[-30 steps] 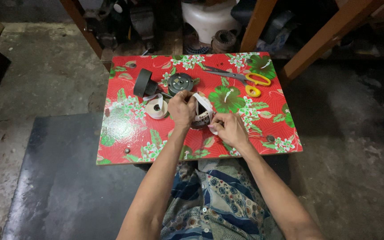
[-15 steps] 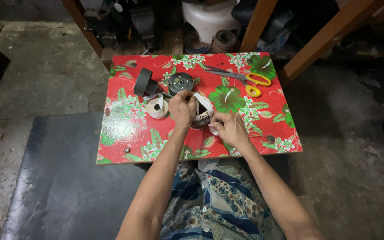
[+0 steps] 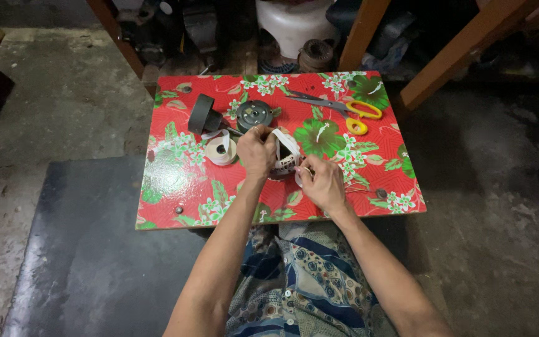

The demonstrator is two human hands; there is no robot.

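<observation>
I'm gripping a dark round part with my left hand and white tape with my right hand, over the red floral table.

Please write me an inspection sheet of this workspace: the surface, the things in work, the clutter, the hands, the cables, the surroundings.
Surface: low table with red floral cover.
Job's things: dark round part wrapped with white tape strip, held between both hands.
Clutter: white tape roll, black tape roll, round dark motor part, yellow-handled scissors.
Hands: left hand grips the part; right hand pinches the strip.
Cables: nothing seen.
Surroundings: concrete floor, dark mat, wooden legs.
</observation>
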